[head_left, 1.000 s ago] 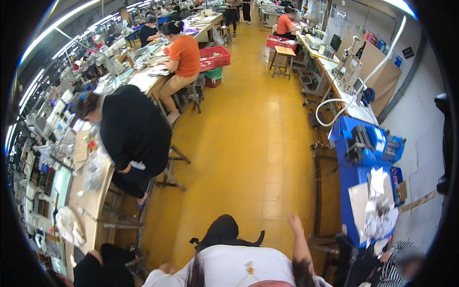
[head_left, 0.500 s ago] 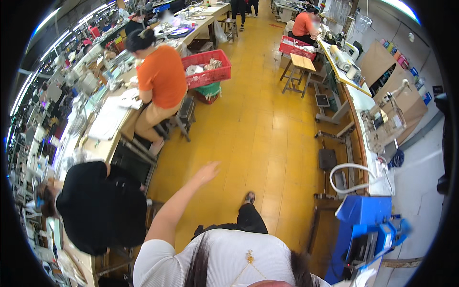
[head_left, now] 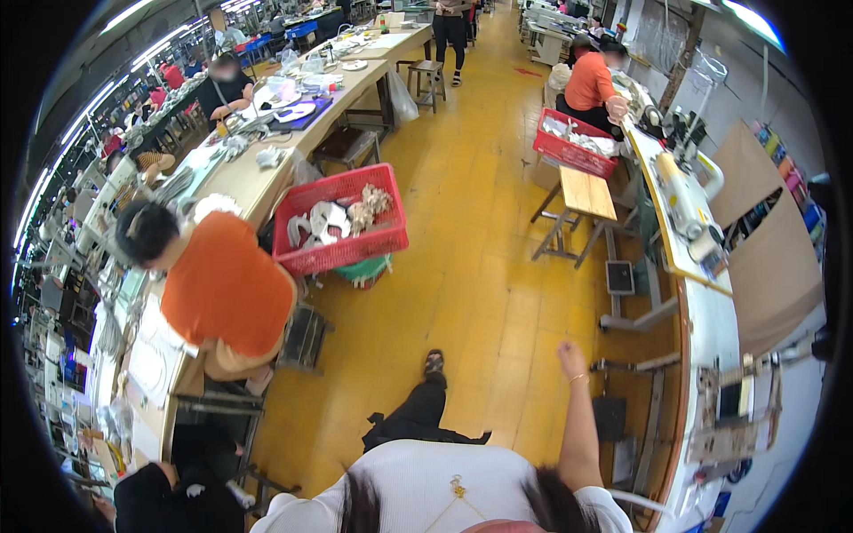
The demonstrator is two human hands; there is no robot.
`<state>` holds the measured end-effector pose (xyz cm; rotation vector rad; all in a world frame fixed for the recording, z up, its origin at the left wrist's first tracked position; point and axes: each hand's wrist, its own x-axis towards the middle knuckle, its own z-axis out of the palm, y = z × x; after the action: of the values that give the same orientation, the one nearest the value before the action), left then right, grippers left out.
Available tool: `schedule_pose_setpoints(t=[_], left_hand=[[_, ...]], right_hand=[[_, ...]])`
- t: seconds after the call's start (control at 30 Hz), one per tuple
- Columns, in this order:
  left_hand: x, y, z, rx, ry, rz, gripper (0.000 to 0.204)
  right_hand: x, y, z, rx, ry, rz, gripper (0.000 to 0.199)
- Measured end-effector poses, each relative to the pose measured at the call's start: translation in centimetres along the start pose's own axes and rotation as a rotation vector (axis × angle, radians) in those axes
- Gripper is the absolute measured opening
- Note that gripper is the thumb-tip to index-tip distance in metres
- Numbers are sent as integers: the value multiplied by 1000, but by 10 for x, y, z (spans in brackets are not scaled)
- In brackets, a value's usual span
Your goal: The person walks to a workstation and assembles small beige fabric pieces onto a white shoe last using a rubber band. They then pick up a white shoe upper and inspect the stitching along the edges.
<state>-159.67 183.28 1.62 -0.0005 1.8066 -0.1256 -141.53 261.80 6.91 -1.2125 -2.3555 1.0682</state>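
Observation:
My right hand (head_left: 571, 360) swings out ahead of me over the yellow floor (head_left: 498, 293), a thin bracelet round its wrist. Its fingers look loosely curled, with nothing visible in them. The nearest things to it are the metal legs under the right-hand workbench (head_left: 711, 329), and it is apart from them. My left hand is out of the picture; on that side only the white sleeve shows. One of my feet (head_left: 434, 362) is stepping forward along the aisle.
A red crate (head_left: 342, 251) of pale pieces stands in the aisle's left side, beside a seated person in orange (head_left: 231, 280). On the right are a wooden stool (head_left: 582, 195), another red crate (head_left: 573, 147) and a sewing machine (head_left: 684, 195). A person in black sits at lower left.
I have moved forward up the aisle; the crates and stool are nearer, and the person in black has slipped behind. My left hand has left the picture, and my right has come in.

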Motion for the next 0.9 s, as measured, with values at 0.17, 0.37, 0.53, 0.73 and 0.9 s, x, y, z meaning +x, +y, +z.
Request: schedule_pose_setpoints(t=[0.17,0.37,0.53,0.73,0.9], left_hand=[[28,156,-174,19,189,124,34],[-27,560,-548,-195,855,1039,41],[-59,786,-762,-835,754,1390,39],[148,713,-755,11,437,404,37],[146,735,-762,-152,-25,-30,34]], right_hand=[[192,-43,26,644,26,261,18],[179,43,128,-160,-846,238,29],[326,23,135,-186,-850,599,30],[657,-9,140,-273,-767,369,33],[1034,-116,88,-58,-132,53,29]])
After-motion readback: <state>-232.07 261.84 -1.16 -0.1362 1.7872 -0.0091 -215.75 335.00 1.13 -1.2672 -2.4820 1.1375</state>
